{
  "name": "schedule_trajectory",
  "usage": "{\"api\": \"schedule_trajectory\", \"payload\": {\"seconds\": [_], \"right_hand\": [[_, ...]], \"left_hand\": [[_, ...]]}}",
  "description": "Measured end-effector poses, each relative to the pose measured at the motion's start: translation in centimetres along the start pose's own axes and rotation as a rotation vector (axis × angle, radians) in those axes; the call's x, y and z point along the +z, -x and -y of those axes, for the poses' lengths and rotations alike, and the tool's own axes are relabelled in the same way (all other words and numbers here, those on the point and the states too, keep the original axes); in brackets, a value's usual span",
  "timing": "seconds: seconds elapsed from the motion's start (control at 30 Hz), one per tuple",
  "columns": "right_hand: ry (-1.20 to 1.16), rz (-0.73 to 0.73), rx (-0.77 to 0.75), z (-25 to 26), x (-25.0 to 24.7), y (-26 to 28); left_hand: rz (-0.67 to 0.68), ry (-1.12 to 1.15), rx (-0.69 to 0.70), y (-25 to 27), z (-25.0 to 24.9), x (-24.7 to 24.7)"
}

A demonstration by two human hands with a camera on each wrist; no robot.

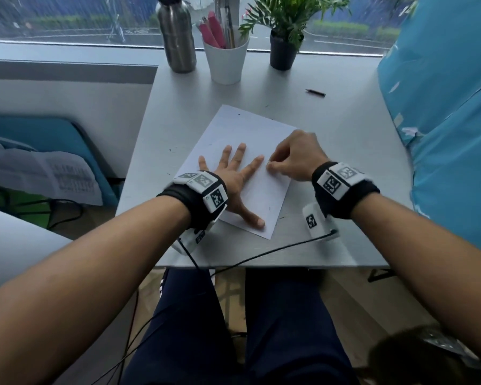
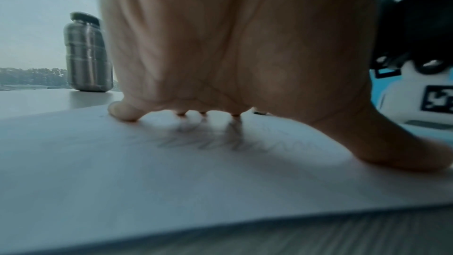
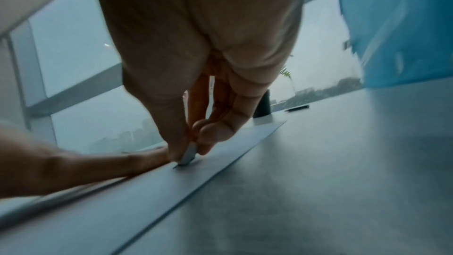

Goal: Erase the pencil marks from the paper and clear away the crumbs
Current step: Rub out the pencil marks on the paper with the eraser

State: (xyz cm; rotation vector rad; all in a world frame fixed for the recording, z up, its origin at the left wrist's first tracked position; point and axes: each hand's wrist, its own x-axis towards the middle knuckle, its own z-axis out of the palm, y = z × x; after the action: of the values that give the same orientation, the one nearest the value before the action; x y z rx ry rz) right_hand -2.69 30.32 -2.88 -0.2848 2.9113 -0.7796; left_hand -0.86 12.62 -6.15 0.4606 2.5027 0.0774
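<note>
The paper (image 1: 250, 151) lies skewed at bench (image 1: 345, 151) centre, near corner toward 6 o'clock, so both of our hands reach it w/o stretching. We see faint pencil marks (image 2: 208, 143) under our left palm; dark crumbs (image 1: 269, 209) dot the sheet & the bench at 9 o'clock. Our left hand (image 1: 233, 176) lies spread flat, fingers straight, gripping nothing, just pressing the sheet so it can't slide or wrinkle under rubbing. At 3 o'clock of it our right hand (image 1: 295, 159) has its fingers curled, pinching a small eraser (image 3: 187, 156) low & tilted, edge on the paper, prob. for firm pressure on a narrow spot, right beside our left index tip. Pencil (image 1: 315, 92) parked at 1 o'clock, apart. Bottle (image 1: 176, 34), cup (image 1: 225, 62), plant (image 1: 285, 34) line the 12 o'clock edge.
</note>
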Motion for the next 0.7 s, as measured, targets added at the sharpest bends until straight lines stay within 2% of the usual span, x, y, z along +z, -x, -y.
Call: {"api": "schedule_trajectory", "payload": {"seconds": [0.07, 0.13, 0.17, 0.3, 0.33, 0.43, 0.47, 0.6, 0.63, 0.7], "right_hand": [[0.012, 0.03, -0.056, 1.0, 0.9, 1.0], [0.015, 0.168, -0.172, 2.8, 2.2, 3.4], [0.013, 0.196, -0.183, 2.7, 2.2, 3.5], [-0.036, -0.001, -0.047, 0.5, 0.8, 0.8], [-0.037, 0.012, -0.062, 0.9, 1.1, 1.2], [-0.025, 0.22, -0.193, 3.2, 2.8, 4.4], [-0.019, 0.245, -0.199, 2.9, 2.6, 4.1], [-0.017, 0.004, -0.015, 0.4, 0.2, 0.0], [-0.022, 0.004, -0.012, 0.6, 0.5, 0.2], [0.001, 0.124, -0.106, 2.3, 2.0, 2.2]], "left_hand": [[-0.008, 0.007, 0.003, -0.2, 0.1, 0.0], [-0.015, 0.004, 0.008, -0.3, 0.2, 0.2], [-0.013, -0.002, 0.008, -0.3, 0.2, 0.3], [-0.005, 0.01, 0.011, -0.3, 0.1, 0.2], [-0.011, 0.013, 0.012, -0.4, 0.1, 0.2], [-0.027, -0.015, 0.006, -0.6, 0.1, 0.4], [-0.028, -0.017, 0.004, -0.5, 0.1, 0.5], [-0.007, 0.013, -0.001, -0.1, 0.0, 0.1], [-0.005, 0.015, -0.003, -0.2, 0.0, 0.0], [-0.001, 0.007, 0.0, -0.3, 0.1, 0.0]]}}
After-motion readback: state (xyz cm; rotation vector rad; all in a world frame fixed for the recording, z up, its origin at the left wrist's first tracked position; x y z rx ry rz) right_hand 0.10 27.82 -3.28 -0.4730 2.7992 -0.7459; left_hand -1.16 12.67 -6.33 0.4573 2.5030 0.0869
